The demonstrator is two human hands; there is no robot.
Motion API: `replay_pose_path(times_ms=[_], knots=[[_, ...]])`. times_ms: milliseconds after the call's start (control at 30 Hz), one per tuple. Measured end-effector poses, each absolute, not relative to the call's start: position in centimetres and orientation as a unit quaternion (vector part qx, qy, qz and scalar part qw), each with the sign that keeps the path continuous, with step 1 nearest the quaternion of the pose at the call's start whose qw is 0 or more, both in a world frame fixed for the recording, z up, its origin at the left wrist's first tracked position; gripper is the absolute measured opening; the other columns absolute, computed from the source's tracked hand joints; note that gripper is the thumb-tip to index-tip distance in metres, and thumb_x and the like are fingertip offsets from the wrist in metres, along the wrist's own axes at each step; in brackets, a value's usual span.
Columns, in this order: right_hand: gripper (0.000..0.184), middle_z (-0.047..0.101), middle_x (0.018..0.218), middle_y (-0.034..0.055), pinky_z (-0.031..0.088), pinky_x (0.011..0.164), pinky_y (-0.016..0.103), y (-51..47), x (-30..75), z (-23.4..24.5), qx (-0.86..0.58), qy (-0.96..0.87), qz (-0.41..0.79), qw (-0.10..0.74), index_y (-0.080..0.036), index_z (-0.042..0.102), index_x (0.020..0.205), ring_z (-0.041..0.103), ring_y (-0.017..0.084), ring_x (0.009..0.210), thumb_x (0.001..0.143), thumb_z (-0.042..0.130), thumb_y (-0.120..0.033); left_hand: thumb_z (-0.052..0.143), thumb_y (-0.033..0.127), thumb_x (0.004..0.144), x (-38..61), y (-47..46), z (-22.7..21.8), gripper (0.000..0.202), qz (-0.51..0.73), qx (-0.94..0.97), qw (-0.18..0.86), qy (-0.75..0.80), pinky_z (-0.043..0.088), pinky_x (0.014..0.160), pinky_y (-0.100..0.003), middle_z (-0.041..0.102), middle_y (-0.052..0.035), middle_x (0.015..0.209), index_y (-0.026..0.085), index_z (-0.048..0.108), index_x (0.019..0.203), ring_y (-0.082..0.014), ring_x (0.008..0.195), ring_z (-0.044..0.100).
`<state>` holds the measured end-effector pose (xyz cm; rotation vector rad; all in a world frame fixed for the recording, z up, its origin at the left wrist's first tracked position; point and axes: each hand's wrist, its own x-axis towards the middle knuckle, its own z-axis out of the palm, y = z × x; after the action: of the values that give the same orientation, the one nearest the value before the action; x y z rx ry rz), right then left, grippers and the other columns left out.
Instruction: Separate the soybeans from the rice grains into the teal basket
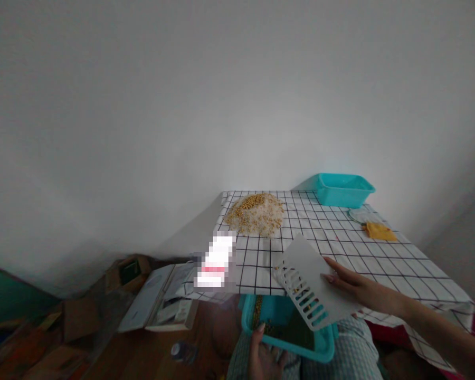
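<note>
My right hand (350, 285) grips a white slotted plastic scoop (311, 282), tilted over a teal tub (326, 345) that rests on my lap below the table's front edge. A few grains cling to the scoop's slots. My left hand (263, 356) clasps the tub's near rim, fingers curled round it. A pile of yellow beans mixed with white grains (257, 214) lies on the checked tablecloth (340, 243) at the far left of the table.
A second teal tub (342, 190) stands at the table's back edge by the white wall. A yellow cloth (380, 231) lies at the right. Books and cardboard boxes (158, 301) clutter the floor to the left.
</note>
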<state>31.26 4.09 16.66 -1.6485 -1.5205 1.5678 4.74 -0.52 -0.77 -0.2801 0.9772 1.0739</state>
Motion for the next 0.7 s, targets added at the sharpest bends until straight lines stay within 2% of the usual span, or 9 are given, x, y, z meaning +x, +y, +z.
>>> replay_pose_path(times_ms=[67,133,233,333,433,533,700], knots=[[0.071,0.061,0.131,0.0125,0.057,0.078,0.037,3.6,31.4,17.3,-0.567,-0.64,0.49,0.168,-0.025,0.025,0.154,0.066,0.027,0.101,0.094,0.044,-0.058,0.062,0.043,0.072,4.8,-0.6,-0.5,0.052,0.485,-0.125,0.744,0.442,0.049,0.081,-0.043,0.068,-0.0084,0.123,0.03,0.054,0.121,-0.0306,0.101,0.067],[0.061,0.063,0.127,0.0133,0.053,0.085,0.038,3.2,31.3,17.8,-0.533,-0.737,0.388,0.146,-0.023,0.031,0.152,0.065,0.027,0.104,0.098,0.039,-0.051,0.061,0.043,0.073,4.9,-0.8,0.1,0.053,0.482,-0.126,0.745,0.443,0.049,0.081,-0.042,0.065,-0.0093,0.128,0.03,0.053,0.123,-0.0307,0.101,0.067],[0.049,0.071,0.1,0.0096,0.05,0.075,0.035,2.6,30.5,18.3,-0.479,-0.838,0.233,0.114,-0.026,0.035,0.148,0.068,0.023,0.085,0.101,0.037,-0.038,0.059,0.042,0.076,4.8,-1.0,1.0,0.052,0.482,-0.127,0.749,0.436,0.049,0.082,-0.043,0.057,-0.0096,0.14,0.03,0.051,0.127,-0.0297,0.101,0.067],[0.049,0.07,0.083,0.0037,0.043,0.064,0.031,2.1,29.4,19.0,-0.426,-0.891,0.134,0.083,-0.03,0.035,0.146,0.066,0.02,0.07,0.098,0.042,-0.026,0.061,0.038,0.079,4.5,-1.3,1.9,0.057,0.48,-0.124,0.773,0.396,0.05,0.083,-0.043,0.052,-0.011,0.145,0.028,0.045,0.133,-0.0285,0.098,0.068],[0.057,0.07,0.083,0.0021,0.04,0.064,0.029,1.5,28.7,19.7,-0.388,-0.915,0.079,0.074,-0.03,0.034,0.146,0.065,0.019,0.07,0.093,0.046,-0.014,0.063,0.035,0.079,4.4,-1.4,2.3,0.064,0.484,-0.127,0.781,0.373,0.05,0.084,-0.043,0.056,-0.0122,0.14,0.028,0.041,0.138,-0.0287,0.097,0.068],[0.063,0.07,0.08,0.001,0.038,0.065,0.029,1.0,28.3,20.1,-0.366,-0.927,0.049,0.069,-0.027,0.035,0.144,0.064,0.018,0.068,0.087,0.045,-0.004,0.064,0.035,0.077,4.7,-1.3,2.2,0.063,0.493,-0.127,0.77,0.386,0.05,0.085,-0.044,0.056,-0.012,0.142,0.027,0.043,0.136,-0.0309,0.103,0.066],[0.066,0.071,0.085,0.0016,0.039,0.068,0.03,0.7,28.2,19.8,-0.358,-0.93,0.043,0.066,-0.025,0.035,0.143,0.064,0.017,0.071,0.083,0.043,0.0,0.063,0.037,0.075,5.2,-1.2,1.8,0.058,0.5,-0.133,0.742,0.426,0.051,0.081,-0.042,0.052,-0.011,0.146,0.027,0.049,0.131,-0.0316,0.107,0.065]])
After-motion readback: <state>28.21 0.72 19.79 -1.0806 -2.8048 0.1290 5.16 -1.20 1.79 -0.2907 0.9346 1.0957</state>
